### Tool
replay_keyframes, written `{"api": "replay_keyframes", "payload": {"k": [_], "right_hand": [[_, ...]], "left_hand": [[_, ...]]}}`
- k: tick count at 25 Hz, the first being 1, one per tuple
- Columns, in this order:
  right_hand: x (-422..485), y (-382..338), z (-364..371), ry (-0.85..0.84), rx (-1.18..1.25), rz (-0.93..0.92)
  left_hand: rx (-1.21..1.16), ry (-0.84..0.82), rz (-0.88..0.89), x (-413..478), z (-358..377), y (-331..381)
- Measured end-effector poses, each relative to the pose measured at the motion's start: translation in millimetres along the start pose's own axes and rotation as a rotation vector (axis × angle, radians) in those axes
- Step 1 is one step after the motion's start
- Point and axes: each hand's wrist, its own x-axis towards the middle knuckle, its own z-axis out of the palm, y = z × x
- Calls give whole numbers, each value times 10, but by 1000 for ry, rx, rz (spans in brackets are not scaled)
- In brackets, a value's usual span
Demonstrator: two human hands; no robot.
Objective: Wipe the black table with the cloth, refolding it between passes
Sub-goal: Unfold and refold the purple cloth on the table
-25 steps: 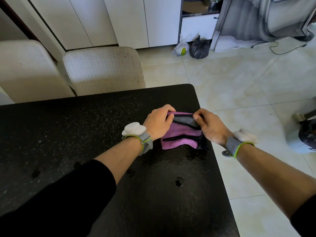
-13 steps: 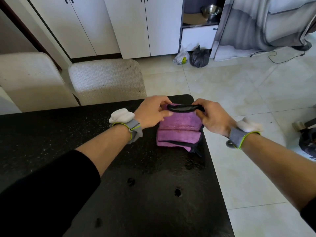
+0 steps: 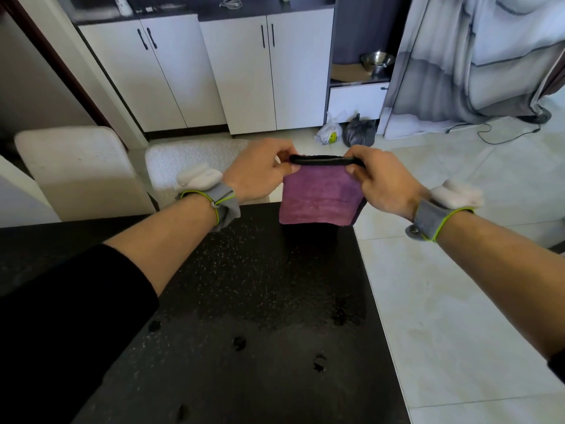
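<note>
Cloth (image 3: 319,198): purple, black-edged, folded, hanging limp over far right corner of surface (image 3: 260,301), seemingly clear of it. Top edge pinched at both ends by left hand (image 3: 260,169) and right hand (image 3: 382,182), both clamped on cloth. Judged soft, light, floppy, grippy. Best held at top corners, taut between, for clean refold.

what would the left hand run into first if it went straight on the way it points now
Likely the right hand: the left hand points rightward along the cloth edge both hands pinch. Depth is unclear.
</note>
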Motion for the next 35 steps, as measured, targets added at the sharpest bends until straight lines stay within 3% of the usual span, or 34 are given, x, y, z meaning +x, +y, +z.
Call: {"api": "replay_keyframes", "payload": {"k": [10, 12, 15, 18, 23, 30, 33, 35], "right_hand": [[125, -293, -408, 89, -15, -40], [-152, -400, -462, -43, 34, -82], [-732, -469, -230, -372, 103, -79], [-1313, -457, 222, -643, 97, -38], [-1960, -465, 737, -954, 114, -4], [-2406, -360, 1129, -1054, 211, 82], [-2432, -272, 1216, -1040, 281, 115], [-2321, -179, 1216, -962, 362, 169]], "left_hand": [[-27, 23, 6, -120, -515, 306], [-41, -87, 58, -416, -540, 319], [20, -386, 54, -997, -296, 192], [-115, -653, 0, -1583, 161, 49], [-161, -828, 15, -2253, 800, -146], [-106, -927, 99, -2670, 1245, -337], [-207, -945, 25, -2681, 1291, -399], [-298, -855, -69, -2556, 1254, -450]]}}
